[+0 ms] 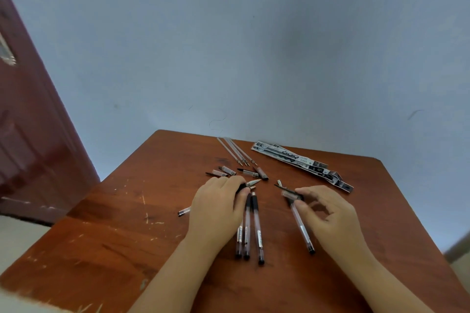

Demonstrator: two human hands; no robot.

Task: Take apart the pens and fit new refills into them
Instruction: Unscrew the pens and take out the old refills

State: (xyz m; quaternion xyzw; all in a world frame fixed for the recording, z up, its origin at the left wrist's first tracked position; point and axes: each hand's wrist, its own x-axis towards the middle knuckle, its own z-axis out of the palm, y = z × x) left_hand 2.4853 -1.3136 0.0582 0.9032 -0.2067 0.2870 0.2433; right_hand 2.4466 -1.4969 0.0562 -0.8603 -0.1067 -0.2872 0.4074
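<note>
**Desk:** What fills the frame?

**Reporter:** A pale blue wall and a dark red door at far left stand behind a scratched wooden surface, where a person works with both hands.

**Desk:** And on the surface, largest first?

**Reporter:** Printed refill packets lie at far right. Loose refills fan out at far centre. Three pens lie side by side near the middle, just right of the left wrist. Small caps and tips are scattered between the refills and the hands.

**Desk:** The hands?

**Reporter:** The left hand lies over a pen, fingers curled round its dark grip; the pointed pen tip pokes out to the right of the fingers, and a barrel end shows at the hand's left. The right hand pinches the far end of a clear pen between thumb and fingers; motion blur hides the exact hold.

**Desk:** Which step is this?

**Reporter:** It looks like dismantling, with several pens still whole and refills untouched. Next probably comes unscrewing a tip, which calls for one hand steadying the barrel while the other twists, then drawing out the old refill without losing small parts.
</note>
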